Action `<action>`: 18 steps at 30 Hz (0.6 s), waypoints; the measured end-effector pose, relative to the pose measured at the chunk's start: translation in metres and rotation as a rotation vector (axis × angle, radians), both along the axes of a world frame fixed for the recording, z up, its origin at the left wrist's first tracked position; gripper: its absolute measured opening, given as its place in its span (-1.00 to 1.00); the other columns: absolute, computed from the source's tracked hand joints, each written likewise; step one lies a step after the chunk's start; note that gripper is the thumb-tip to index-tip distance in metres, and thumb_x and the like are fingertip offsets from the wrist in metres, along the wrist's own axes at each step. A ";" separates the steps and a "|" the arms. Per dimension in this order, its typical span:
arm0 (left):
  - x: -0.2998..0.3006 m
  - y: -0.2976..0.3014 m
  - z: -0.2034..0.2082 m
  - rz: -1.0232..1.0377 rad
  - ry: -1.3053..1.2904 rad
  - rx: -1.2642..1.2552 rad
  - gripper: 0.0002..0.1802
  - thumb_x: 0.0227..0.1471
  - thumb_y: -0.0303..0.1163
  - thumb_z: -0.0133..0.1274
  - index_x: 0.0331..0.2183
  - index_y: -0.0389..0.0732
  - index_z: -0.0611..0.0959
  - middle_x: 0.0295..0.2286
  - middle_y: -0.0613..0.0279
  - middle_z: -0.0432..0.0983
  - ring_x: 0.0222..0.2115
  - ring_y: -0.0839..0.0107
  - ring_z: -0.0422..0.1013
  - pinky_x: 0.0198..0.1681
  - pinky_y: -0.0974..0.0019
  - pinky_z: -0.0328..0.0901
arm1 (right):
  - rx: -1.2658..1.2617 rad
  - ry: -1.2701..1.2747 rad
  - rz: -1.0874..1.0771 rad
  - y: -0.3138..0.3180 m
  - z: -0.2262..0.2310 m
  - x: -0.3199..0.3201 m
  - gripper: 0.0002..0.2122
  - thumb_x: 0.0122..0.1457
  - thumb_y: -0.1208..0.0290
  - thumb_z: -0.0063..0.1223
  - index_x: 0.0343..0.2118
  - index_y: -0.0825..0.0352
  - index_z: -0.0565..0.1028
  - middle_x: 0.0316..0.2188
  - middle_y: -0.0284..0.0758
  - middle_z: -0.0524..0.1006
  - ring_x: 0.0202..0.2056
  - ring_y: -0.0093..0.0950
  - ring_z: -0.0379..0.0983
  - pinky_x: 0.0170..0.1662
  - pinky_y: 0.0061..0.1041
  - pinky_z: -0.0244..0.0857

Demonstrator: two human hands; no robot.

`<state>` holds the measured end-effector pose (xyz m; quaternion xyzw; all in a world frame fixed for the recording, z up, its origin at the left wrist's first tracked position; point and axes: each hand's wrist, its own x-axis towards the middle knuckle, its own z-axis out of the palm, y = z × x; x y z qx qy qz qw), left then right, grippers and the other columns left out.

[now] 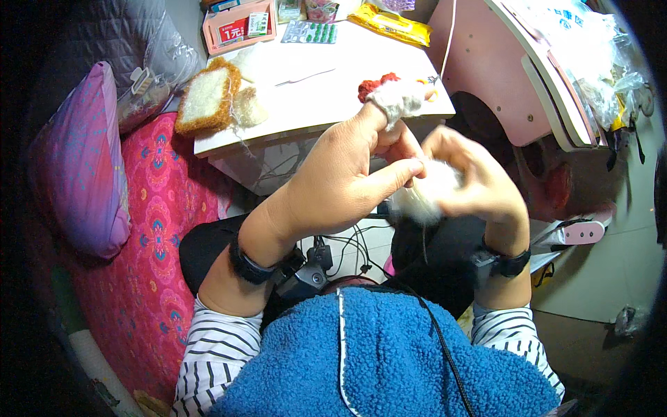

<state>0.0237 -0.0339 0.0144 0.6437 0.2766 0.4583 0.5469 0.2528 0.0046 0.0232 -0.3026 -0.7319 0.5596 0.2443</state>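
My left hand (347, 170) is closed, with thumb and fingertips pinched together at the white fluffy yarn (445, 179). A fuzzy white knitted piece (399, 99) shows at its far side, against the raised fingers. Behind that piece sits a red knitted part (375, 85); whether the two are joined, I cannot tell. Curled around the same white yarn, my right hand (483, 174) is closed and slightly smeared by motion. Pale loose strands hang blurred below the fingers. On the table's left lies a bread-slice-shaped fuzzy piece (206, 99), cream with a brown border.
The white table (292, 104) carries a thin slim tool (304, 77), a blister pack (310, 32), a pink box (240, 28) and a yellow packet (390, 25). Black cables (354, 247) hang near my lap. A red patterned cloth (156, 229) and purple cushion (87, 167) are at left.
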 end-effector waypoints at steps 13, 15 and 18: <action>0.002 -0.003 0.003 0.102 -0.061 0.108 -0.60 0.06 -0.57 0.11 -0.06 -0.38 0.39 -0.43 0.15 0.54 -0.40 0.44 0.50 -0.24 0.34 0.39 | 0.048 0.050 0.120 0.004 0.004 0.002 -0.60 -0.10 0.29 0.31 -0.23 0.34 0.41 -0.30 -0.26 0.48 -0.28 -0.39 0.47 -0.17 -0.42 0.38; 0.003 -0.002 0.003 0.092 -0.065 0.102 -0.62 0.06 -0.57 0.11 -0.08 -0.39 0.39 -0.44 0.14 0.54 -0.40 0.43 0.50 -0.25 0.34 0.39 | -0.202 0.591 0.173 0.004 0.006 0.004 -0.60 -0.04 0.30 0.30 -0.19 0.34 0.39 -0.24 -0.21 0.49 -0.22 -0.32 0.50 -0.09 -0.32 0.41; 0.007 -0.002 0.002 0.095 0.008 0.172 -0.63 0.06 -0.57 0.10 -0.09 -0.39 0.39 -0.43 0.14 0.54 -0.41 0.42 0.50 -0.25 0.35 0.39 | 0.016 0.857 -0.373 0.013 0.008 0.001 -0.63 0.09 0.42 0.21 -0.08 0.40 0.36 -0.17 -0.20 0.50 -0.11 -0.28 0.52 0.01 -0.22 0.43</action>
